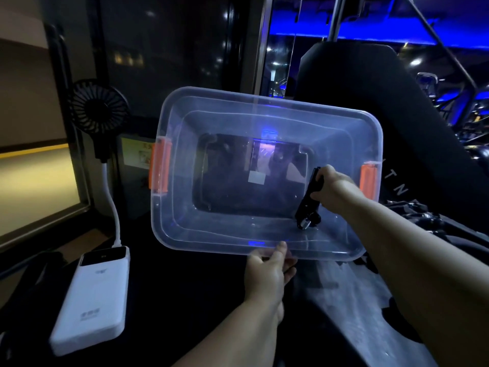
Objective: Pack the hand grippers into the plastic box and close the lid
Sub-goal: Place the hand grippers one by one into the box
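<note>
Nearest, on the dark tabletop [185,300], a white power bank [92,300] is seen lying flat, with a white cable [112,207] running from its far end; just right of it, the left hand [267,268] is closed on the near rim of the clear plastic box [238,226], thumb laid over the edge and fingers tucked beneath.

The box appears to be tipped with its open mouth toward the wearer; no lid is seen on it, so closing is judged not yet begun. Inside, by the right-hand wall, a black hand gripper [309,200] is held by one handle in the right hand [334,186], whose fingers are curled round it; its metal coil end is low, at or just above the box floor (contact cannot be told).

The gripper is judged stiff, dense and sprung, so it is best taken by a handle, as here, and set down rather than dropped; the box is judged light, thin-walled and somewhat flexible, so a firm hold at the rim is advised.

Orange latches are seen at the left end [158,170] and the right end [368,182]; beyond, a small black fan [98,107] stands at the left and a black padded seat [370,88] at the right.
</note>
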